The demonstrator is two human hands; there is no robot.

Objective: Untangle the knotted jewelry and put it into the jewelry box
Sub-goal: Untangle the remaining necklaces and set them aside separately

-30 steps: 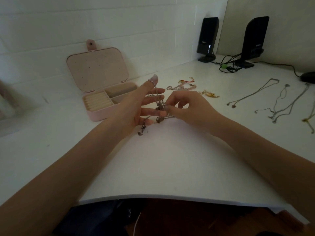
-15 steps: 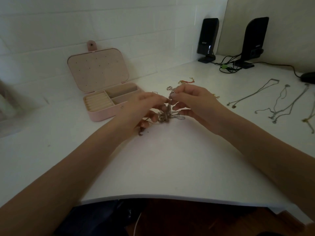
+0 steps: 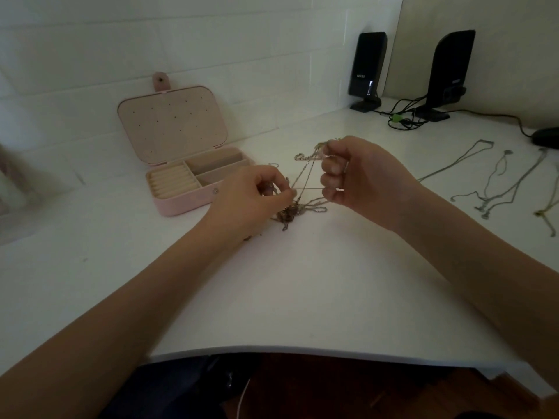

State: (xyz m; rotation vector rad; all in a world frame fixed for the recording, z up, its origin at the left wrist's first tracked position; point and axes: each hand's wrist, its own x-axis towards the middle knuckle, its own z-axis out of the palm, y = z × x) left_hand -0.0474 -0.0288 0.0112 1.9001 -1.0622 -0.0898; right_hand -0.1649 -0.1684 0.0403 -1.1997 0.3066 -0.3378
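White tiles back the white worktop (image 3: 302, 282) and both my hands are up over its middle. My left hand (image 3: 251, 198) has its grip pinched on a fine strand of the knotted jewelry (image 3: 290, 214), fingertips pressed together. My right hand (image 3: 363, 176) is curled, its grip closed round other strands, pulling them taut so two lines cross between my hands. The knot itself hangs just below and between both grips, touching the worktop, with loops trailing toward my right hand.

One jewelry box (image 3: 187, 179), pink, sits just beyond my left hand, lid (image 3: 172, 122) standing open: one ring-roll section and two plain compartments show inside. A small pile of other jewelry (image 3: 305, 154) lies just behind my right grip. Well off to the right, several loose chains (image 3: 496, 189) are laid out; I can't separate them into an exact count. Far beyond, two black speakers (image 3: 367, 68) with their tangled cables (image 3: 402, 116).
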